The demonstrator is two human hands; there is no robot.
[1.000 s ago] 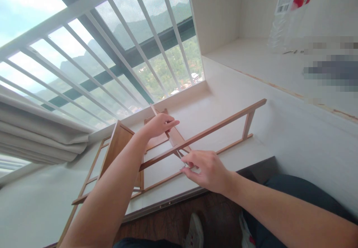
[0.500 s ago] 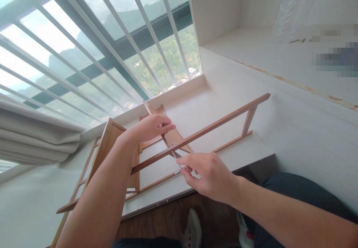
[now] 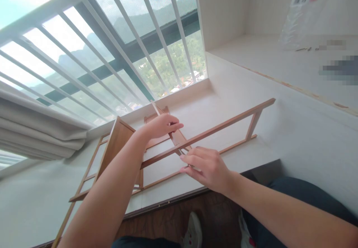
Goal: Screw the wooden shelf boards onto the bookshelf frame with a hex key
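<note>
A brown wooden frame of slim rails lies across the white ledge; its long upper rail (image 3: 226,126) runs diagonally under my gaze. My left hand (image 3: 165,125) is closed around a wooden crosspiece (image 3: 175,138) that meets this rail from behind. Below the joint, my right hand (image 3: 208,166) pinches a thin metal hex key (image 3: 182,152), whose tip points up at the rail's underside. The fingers hide most of the key. To the left of my left forearm stands a wooden panel (image 3: 114,143) joined to more rails.
A barred window (image 3: 134,46) rises behind the ledge (image 3: 237,87), with a grey curtain (image 3: 41,128) at left. On the right shelf are a clear plastic bag (image 3: 296,20) and a few small metal pieces (image 3: 303,49). My shoes stand on the dark floor (image 3: 220,210).
The view has shifted slightly, so everything sits a little further right. My right fingers have closed over the hex key and cover more of it. My left hand keeps its hold on the crosspiece.
</note>
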